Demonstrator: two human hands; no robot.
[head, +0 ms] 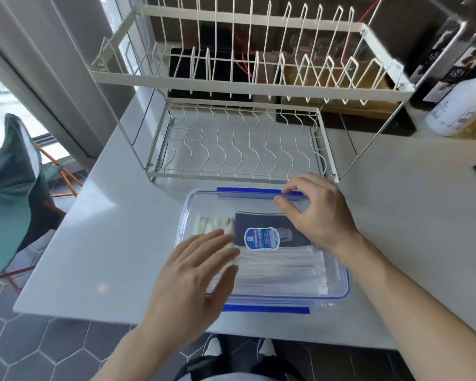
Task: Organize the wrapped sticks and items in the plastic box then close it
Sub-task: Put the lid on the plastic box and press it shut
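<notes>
A clear plastic box (pixel 338 284) with blue clips at its near and far edges sits on the white counter, its clear lid lying on top. Inside lie white wrapped sticks (pixel 280 268) along the near side, a pale bundle (pixel 206 222) at the left, and a dark packet with a blue label (pixel 261 232). My left hand (pixel 193 281) lies flat with straight fingers on the lid's left part. My right hand (pixel 313 213) hovers over the far right of the lid, fingers loosely curled near the far blue clip (pixel 248 190), holding nothing.
A white wire dish rack (pixel 242 111) stands just behind the box. Bottles (pixel 459 100) stand at the back right. A green folding chair (pixel 8 193) sits off the counter's left edge, above a dark hexagon-tiled floor.
</notes>
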